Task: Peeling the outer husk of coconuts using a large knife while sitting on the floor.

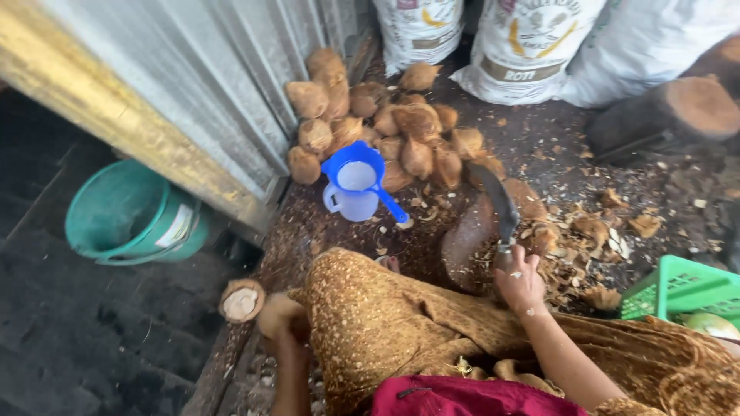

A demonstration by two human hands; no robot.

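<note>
My right hand grips the handle of a curved dark chopping blade, whose tip points away over a wooden block. My left hand reaches down at the lower left, its fingers curled beside a husked coconut with a cut white top; whether it grips the coconut I cannot tell. My lap is covered in brown patterned cloth.
A heap of husked coconuts lies against the corrugated metal wall. A clear jug with a blue strainer stands before it. A teal bucket sits at left, a green crate at right, white sacks behind, husk scraps on the ground.
</note>
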